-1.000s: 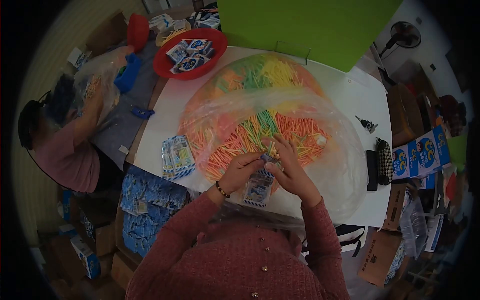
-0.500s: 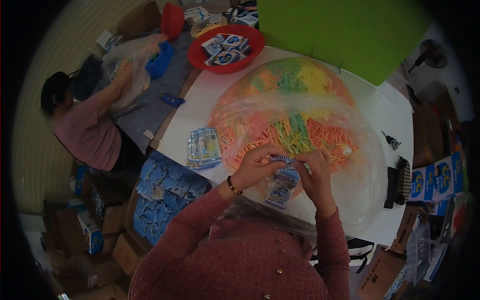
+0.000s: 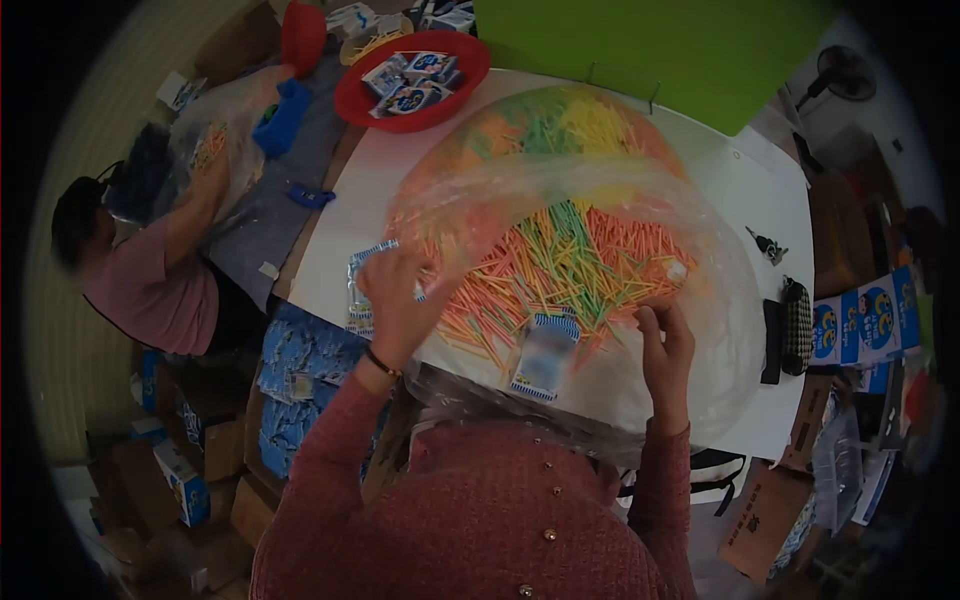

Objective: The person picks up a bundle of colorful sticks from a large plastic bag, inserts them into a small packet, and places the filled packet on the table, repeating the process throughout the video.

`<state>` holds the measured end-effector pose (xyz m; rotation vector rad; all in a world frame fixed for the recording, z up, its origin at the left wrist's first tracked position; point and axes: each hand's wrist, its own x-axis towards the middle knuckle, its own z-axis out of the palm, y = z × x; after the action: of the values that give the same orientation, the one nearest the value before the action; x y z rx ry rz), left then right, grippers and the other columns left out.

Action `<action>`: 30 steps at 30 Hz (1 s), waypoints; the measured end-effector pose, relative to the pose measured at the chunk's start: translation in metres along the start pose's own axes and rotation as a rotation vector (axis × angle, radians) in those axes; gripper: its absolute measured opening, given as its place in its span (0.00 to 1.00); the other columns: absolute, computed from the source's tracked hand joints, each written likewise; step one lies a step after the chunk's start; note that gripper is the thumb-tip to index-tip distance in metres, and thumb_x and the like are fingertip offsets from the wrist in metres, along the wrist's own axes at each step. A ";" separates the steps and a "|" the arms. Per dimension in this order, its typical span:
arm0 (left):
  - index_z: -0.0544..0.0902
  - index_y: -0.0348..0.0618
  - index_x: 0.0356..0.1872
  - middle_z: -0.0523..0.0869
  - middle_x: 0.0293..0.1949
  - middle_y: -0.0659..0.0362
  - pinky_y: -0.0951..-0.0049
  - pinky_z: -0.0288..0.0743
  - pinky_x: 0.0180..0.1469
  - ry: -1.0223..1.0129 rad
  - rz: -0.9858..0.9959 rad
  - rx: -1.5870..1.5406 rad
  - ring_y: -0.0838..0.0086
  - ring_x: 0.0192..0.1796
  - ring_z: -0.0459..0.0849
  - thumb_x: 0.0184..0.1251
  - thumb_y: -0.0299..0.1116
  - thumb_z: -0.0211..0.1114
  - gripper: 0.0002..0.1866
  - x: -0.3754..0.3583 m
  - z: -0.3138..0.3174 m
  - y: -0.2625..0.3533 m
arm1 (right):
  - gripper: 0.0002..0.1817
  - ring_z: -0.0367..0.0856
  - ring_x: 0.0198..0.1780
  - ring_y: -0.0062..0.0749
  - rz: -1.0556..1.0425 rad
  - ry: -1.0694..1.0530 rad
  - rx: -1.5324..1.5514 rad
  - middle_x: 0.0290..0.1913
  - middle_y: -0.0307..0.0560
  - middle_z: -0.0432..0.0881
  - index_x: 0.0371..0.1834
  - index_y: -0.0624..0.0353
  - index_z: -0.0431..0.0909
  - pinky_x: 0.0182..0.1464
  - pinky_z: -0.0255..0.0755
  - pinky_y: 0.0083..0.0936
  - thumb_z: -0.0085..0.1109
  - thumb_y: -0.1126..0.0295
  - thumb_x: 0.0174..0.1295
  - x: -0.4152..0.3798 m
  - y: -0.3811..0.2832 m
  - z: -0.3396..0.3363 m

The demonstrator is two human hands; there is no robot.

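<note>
My left hand (image 3: 400, 300) is over the stack of small blue-and-white packets (image 3: 360, 290) at the table's left, thumb and fingers apart; its fingertips are blurred and partly hide the stack. In front of me a single blue-and-white packet (image 3: 544, 358) lies by the near edge of the heap, touched by neither hand. Thin coloured sticks (image 3: 570, 255) in pink, yellow, green and orange spread behind it on clear plastic sheeting (image 3: 715, 375). At the heap's right side, my right hand (image 3: 668, 345) is raised with loosely bent fingers, and I see nothing held in it.
A red basin (image 3: 360, 115) with several packets stands at the back left. A co-worker (image 3: 160, 270) handles a clear bag at the left. Keys (image 3: 768, 245) and a checkered case (image 3: 796, 325) lie at the right. Below the table's left edge is a box of blue packets (image 3: 300, 400).
Both hands have let go of the packet, which now lies before me. My left hand has moved left to the stack; my right hand has moved right. The whole view has shifted slightly.
</note>
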<state>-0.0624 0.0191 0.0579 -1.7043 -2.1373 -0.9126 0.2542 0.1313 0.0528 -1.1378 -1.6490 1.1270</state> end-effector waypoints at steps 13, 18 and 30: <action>0.76 0.47 0.27 0.76 0.25 0.64 0.62 0.58 0.47 -0.527 -0.153 -0.428 0.66 0.37 0.75 0.51 0.43 0.74 0.16 -0.057 0.056 0.068 | 0.23 0.77 0.49 0.56 -0.271 -0.349 -0.965 0.42 0.57 0.81 0.42 0.63 0.76 0.55 0.68 0.48 0.71 0.61 0.48 0.056 0.021 0.068; 0.79 0.44 0.30 0.76 0.25 0.62 0.62 0.62 0.43 -0.566 -0.148 -0.435 0.65 0.36 0.76 0.57 0.37 0.69 0.10 -0.053 0.056 0.061 | 0.18 0.77 0.47 0.51 -0.271 -0.374 -0.829 0.37 0.55 0.79 0.39 0.63 0.76 0.51 0.70 0.42 0.69 0.64 0.50 0.053 0.034 0.058; 0.82 0.41 0.55 0.80 0.43 0.54 0.61 0.69 0.50 -0.258 0.019 -0.652 0.59 0.46 0.76 0.63 0.26 0.62 0.17 -0.039 0.055 0.066 | 0.18 0.78 0.51 0.35 -0.066 -0.014 0.175 0.48 0.47 0.81 0.60 0.62 0.72 0.53 0.71 0.28 0.55 0.77 0.66 0.029 0.064 0.040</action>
<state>0.0202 0.0301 0.0143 -2.2332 -2.1023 -1.5892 0.2236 0.1624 -0.0152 -0.9590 -1.5534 1.2135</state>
